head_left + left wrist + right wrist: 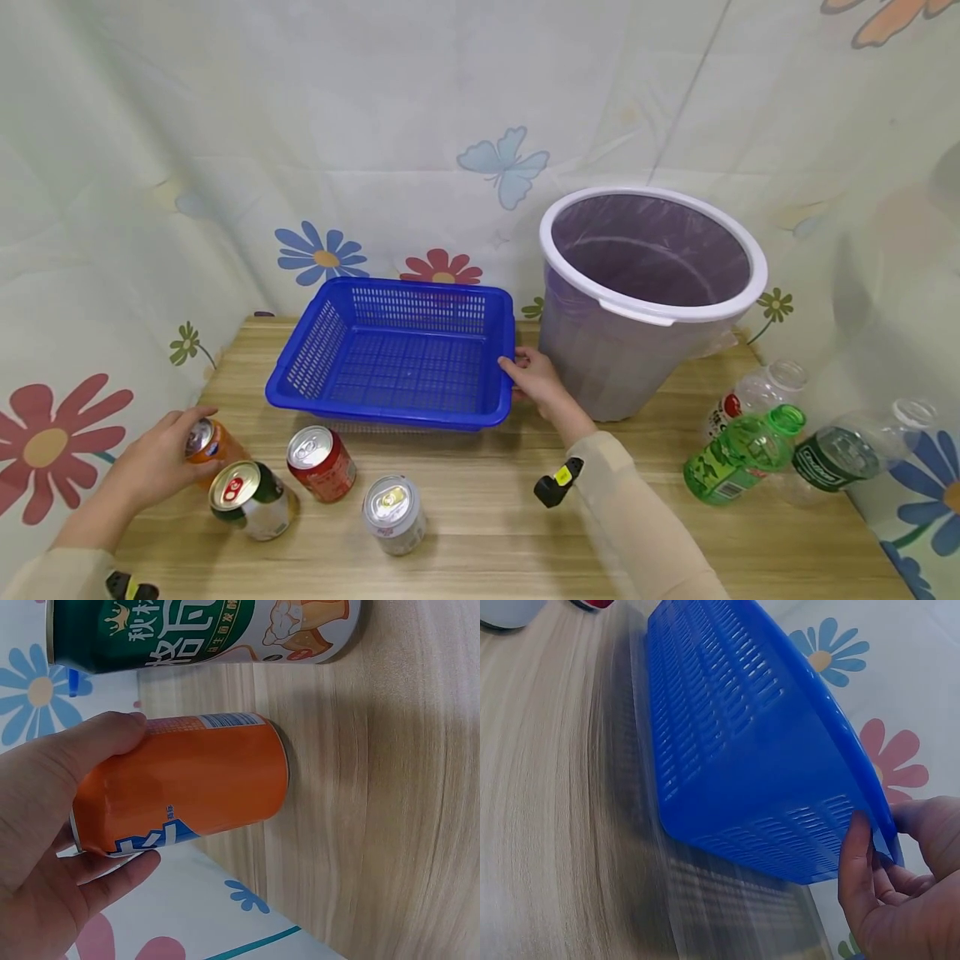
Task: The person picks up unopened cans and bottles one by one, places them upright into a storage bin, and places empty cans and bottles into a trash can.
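Observation:
At the left of the head view, my left hand (153, 458) holds an orange can (213, 450) near its top. The left wrist view shows the thumb on one side of this can (195, 780) and fingers on the other. My right hand (540, 383) pinches the right rim of a blue plastic basket (397, 414), thumb above and fingers beneath. Nothing lies inside the basket. In the right wrist view its perforated side (720, 682) is seen from outside. A green and white can (258, 504) stands right beside the orange can.
A red can (322, 467) and a silvery white can (395, 517) stand in front of the basket. Right of it is a lined bin (600, 358) with a white rim. A green bottle (738, 458) and two clear bottles, one with a dark green label (825, 458), are at far right.

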### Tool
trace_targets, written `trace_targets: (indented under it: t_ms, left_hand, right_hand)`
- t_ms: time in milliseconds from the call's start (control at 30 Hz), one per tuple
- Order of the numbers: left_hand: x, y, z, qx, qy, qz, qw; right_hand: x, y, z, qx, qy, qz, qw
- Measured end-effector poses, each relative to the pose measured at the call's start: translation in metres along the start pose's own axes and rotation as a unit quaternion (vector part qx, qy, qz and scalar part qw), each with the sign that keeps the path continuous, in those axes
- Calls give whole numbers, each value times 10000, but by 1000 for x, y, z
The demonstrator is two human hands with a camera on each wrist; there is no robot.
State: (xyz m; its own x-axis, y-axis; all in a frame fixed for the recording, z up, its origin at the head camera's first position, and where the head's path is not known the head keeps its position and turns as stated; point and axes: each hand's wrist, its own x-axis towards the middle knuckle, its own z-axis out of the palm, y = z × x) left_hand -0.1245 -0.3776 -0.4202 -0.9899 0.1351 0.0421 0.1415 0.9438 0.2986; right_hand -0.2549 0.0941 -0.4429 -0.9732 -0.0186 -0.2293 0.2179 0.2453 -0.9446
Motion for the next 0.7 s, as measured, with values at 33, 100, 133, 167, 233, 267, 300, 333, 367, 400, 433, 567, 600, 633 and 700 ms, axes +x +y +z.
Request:
trace_targets:
  t_ms: [33,100,133,167,233,267,300,333,367,400,433,567,600,633,700]
  left_hand:
    - [0,0,0,6,-8,-1,10000]
    - [1,0,-1,28,-5,6,10000]
    - [2,0,-2,34,-5,13,10000]
    - [2,-1,-2,47,-9,20,10000]
    - [3,-1,-2,98,3,37,9999]
    - [3,-2,-3,121,13,49,9999]
    - [4,-2,-3,134,-5,59,9999]
    - [4,-3,-3,150,-12,63,9999]
    - [4,-3,-3,165,-15,75,9998]
    - [5,-3,-3,177,-19,89,9998]
    - [5,-3,-3,185,-28,99,9998]
    - [6,-3,-4,181,-88,118,9997]
    - [6,-3,-4,181,-111,111,9997]
    - [6,-3,-4,176,-129,102,9997]
    - [7,-3,-4,174,-156,103,9997]
  right_hand:
    - [0,0,0,48,-10,14,10000]
    - [1,0,0,108,-17,61,9999]
    - [1,0,0,136,-17,95,9999]
    - [1,-1,0,157,-29,114,9998]
    - [1,-2,0,185,-51,156,9997]
    - [1,-2,0,191,-55,200,9996]
    - [1,-3,0,194,-69,232,9995]
    - [1,-3,0,203,-79,260,9994]
    - [1,-4,0,222,-97,289,9993]
    - [0,-4,0,242,-108,315,9992]
    - [0,-5,0,266,-121,337,9990]
    - [0,-5,0,413,-190,383,9982]
    - [0,-5,0,440,-205,391,9981]
    - [0,-5,0,458,-228,389,9979]
    - [-1,-5,-1,492,-260,384,9977]
